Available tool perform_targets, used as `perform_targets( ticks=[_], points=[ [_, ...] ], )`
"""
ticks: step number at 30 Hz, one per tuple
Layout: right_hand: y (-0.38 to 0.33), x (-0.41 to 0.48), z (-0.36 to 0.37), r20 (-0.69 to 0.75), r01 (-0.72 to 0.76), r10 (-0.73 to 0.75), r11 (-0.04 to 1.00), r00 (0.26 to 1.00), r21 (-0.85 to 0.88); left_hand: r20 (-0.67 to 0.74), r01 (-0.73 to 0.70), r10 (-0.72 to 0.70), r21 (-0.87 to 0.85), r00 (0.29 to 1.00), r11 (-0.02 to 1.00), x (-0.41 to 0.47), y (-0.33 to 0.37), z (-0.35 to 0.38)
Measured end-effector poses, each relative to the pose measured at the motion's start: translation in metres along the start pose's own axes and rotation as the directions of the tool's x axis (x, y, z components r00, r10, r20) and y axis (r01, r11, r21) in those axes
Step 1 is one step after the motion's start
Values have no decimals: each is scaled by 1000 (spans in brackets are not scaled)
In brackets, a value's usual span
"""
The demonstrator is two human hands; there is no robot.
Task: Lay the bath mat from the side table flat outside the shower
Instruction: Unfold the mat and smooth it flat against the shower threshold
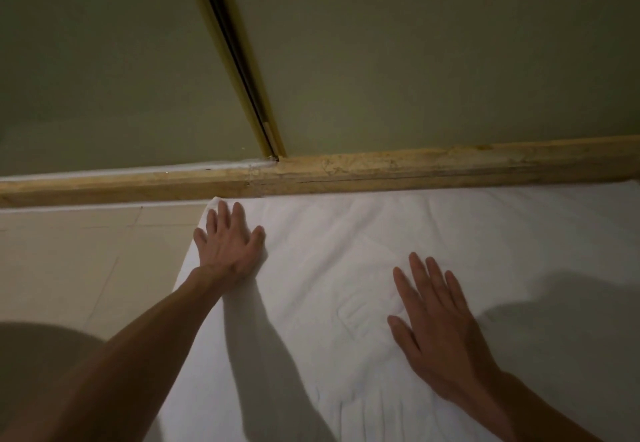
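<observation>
The bath mat (346, 251) is spread on the tiled floor (86, 251), with its far edge against the shower threshold (346, 171). It is pressed by the left hand (228, 244) near the far-left corner and by the right hand (436, 330) mid-mat, fingers (419, 275) straight and splayed (nothing gripped). If it is pushed unevenly, creases could be bunched up or the corner ridden onto the threshold.

No legible text, label, brand, number or sign is found. Faint raised marks (351, 318) are seen pressed into weave of bath mat (346, 251), near its middle, well apart from its far edge. Short parallel strokes are made out; whether letters or plain pattern cannot be told. Too shallow and dimly lit to be read.
</observation>
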State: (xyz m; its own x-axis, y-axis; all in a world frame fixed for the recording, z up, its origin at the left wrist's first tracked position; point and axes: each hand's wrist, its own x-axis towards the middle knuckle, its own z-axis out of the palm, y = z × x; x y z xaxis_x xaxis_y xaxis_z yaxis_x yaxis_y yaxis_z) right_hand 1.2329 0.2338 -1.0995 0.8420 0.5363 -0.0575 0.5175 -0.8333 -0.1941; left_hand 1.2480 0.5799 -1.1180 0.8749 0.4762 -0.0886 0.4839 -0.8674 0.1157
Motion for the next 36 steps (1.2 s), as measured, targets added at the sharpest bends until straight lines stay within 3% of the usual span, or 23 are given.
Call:
perform_targets(
  ticks=[9,19,24,30,36],
  points=[
    [1,3,9,30,-7,8,999,1000,-32,-11,11,-11,47,1000,999,6,-6,1],
    [-6,-6,-8,27,16,-16,1000,1000,-17,20,12,-11,-34,1000,999,-21,-4,-16],
    [-26,-30,-18,110,135,-128,989,986,-57,23,-23,24,-68,999,997,-93,-12,-28],
    [-58,-76,-29,106,282,-276,958,955,-47,-7,-94,93,-91,996,991,-208,-37,-48],
    [-78,-116,-19,151,433,-416,896,897,-99,22,-68,74,-193,997,979,-312,-63,-34]
  ],
)
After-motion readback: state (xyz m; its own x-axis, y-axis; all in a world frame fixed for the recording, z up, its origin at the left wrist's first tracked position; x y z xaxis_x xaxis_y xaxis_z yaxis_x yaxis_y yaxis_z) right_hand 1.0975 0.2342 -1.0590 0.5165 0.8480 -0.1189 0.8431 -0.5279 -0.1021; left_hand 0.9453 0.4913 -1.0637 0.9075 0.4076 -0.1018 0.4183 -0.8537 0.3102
